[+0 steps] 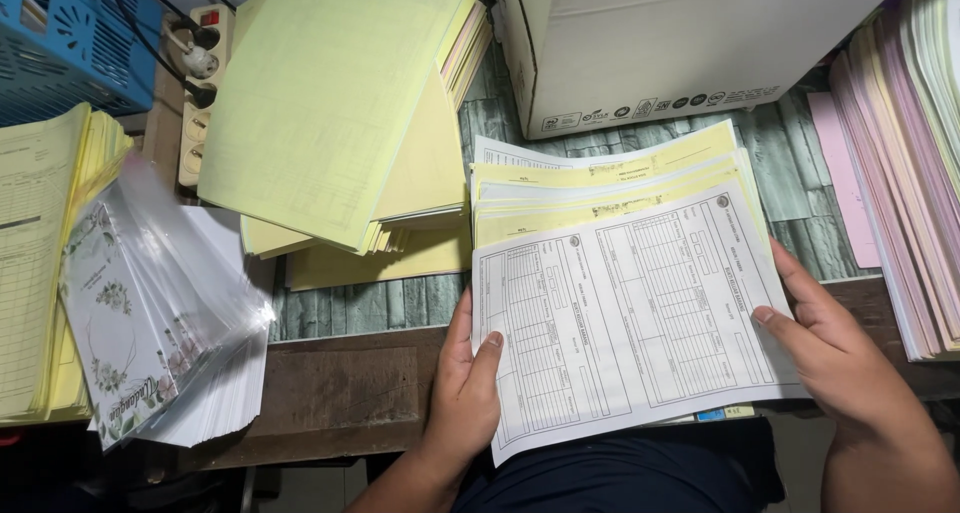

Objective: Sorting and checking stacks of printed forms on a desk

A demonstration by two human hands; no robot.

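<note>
A person seated at a cluttered bench grips a white printed form at both side edges. Far to the left of the fingers, a stack of yellow forms lies beside a fanned pile of floral-printed cards in clear sleeves. Up and left of the hands, a tall heap of pale yellow sheets partly covers a power strip. The left hand holds the form's left edge, thumb pressed on top, the other fingers hidden beneath the sheet. The form tops a fanned batch of yellow and white sheets that reaches away from the hands toward a white cardboard box. The right hand clasps the form's right edge, thumb on top. Just right of it stands a stack of pink and white paper.
</note>
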